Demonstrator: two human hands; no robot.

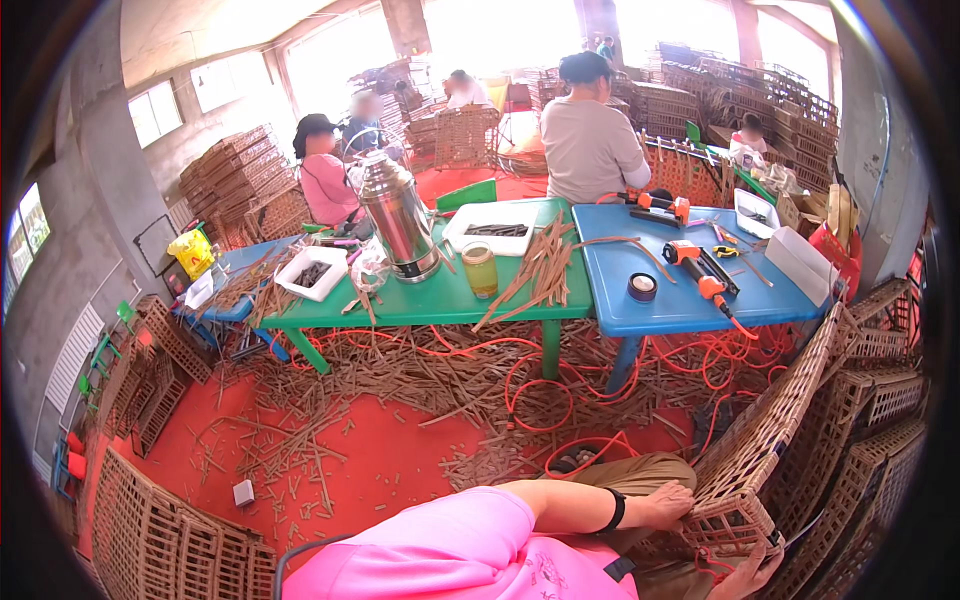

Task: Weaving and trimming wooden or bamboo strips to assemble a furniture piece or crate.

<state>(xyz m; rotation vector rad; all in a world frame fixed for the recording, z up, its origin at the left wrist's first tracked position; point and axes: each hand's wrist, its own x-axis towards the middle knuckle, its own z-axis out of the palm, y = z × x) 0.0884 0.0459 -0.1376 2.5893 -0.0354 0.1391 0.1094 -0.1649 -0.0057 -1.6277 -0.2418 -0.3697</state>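
Observation:
A long brown woven basket leans at my lower right, its near corner beside my lap. My left hand, with a black band on its wrist, reaches across and grips the left edge of the basket; part of the fingers is hidden. Low at the picture's edge, my right hand holds the near bottom corner, thumb and fingers around the woven strips. More woven baskets stand stacked just right of it.
Ahead are a green table with a steel flask, a jar and white trays, and a blue table with orange nail guns. Red hoses and strip scraps litter the floor. Several people sit or stand beyond.

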